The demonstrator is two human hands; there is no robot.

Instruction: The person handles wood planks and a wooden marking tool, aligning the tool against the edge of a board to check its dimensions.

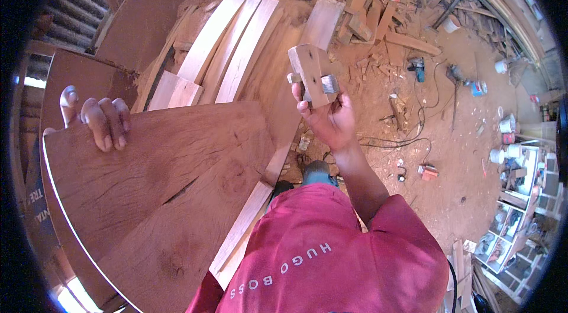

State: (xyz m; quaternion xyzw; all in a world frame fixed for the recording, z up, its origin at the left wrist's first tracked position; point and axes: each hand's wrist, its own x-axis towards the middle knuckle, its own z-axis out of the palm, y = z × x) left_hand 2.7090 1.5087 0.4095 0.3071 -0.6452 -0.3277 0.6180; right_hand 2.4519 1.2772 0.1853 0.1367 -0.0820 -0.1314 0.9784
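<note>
A wide, dark reddish-brown wooden board [173, 184] stands tilted before me on the left, with a crack and knots in its face. My left hand [104, 122] grips its far left edge, fingers hooked over onto the face. In my right hand [333, 122], raised to the right of the board, is a wooden block with a short bar through it, which looks like a marking gauge [313, 69]. The gauge is held apart from the board. The thumb and part of the left palm are hidden behind the board.
Pale planks [248, 51] lie on a bench [286, 91] beyond the board. Wood offcuts [368, 15] are heaped at the far right. On the dusty floor are cables [421, 113], a teal power tool [418, 71] and an orange tool [428, 172]. A shelf unit [510, 224] stands right.
</note>
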